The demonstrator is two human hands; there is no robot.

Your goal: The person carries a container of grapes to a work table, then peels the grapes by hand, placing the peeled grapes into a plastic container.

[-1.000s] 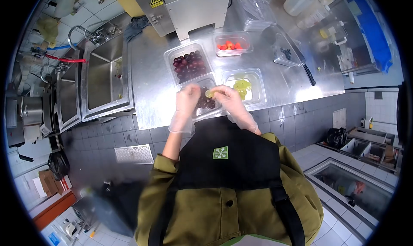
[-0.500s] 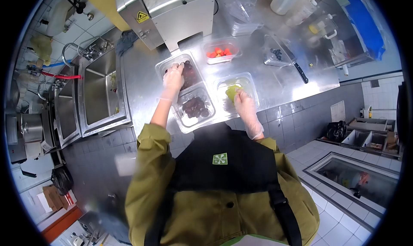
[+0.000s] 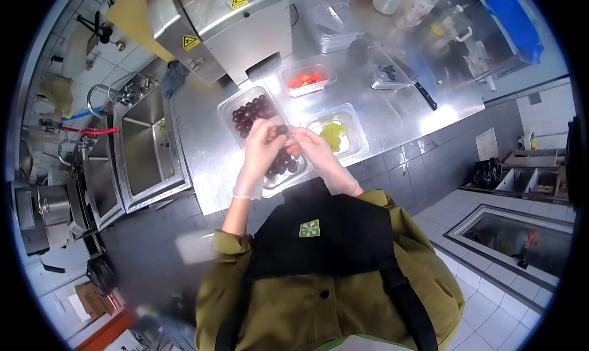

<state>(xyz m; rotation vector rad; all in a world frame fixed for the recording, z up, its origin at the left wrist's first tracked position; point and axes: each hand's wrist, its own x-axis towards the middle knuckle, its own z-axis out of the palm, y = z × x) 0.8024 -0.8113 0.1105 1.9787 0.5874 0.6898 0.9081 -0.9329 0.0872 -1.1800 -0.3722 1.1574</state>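
My left hand, in a clear plastic glove, pinches a dark grape above the lower part of a clear container. Close against it is my right hand, gloved too, with its fingertips drawn together; what lies between them is hidden. Dark red grapes fill the upper compartment of the container, and more dark grapes lie in the lower one, partly covered by my hands. To the right, green grapes sit in another clear container.
A tub of red fruit stands behind. Farther right, a black-handled knife rests by a container of blueberries. A steel machine and stacked clear containers stand at the back. On the left is a steel sink.
My left hand has left the upper grapes and come toward me with a dark grape. My right hand has moved left from the green grapes, and the two hands now meet.
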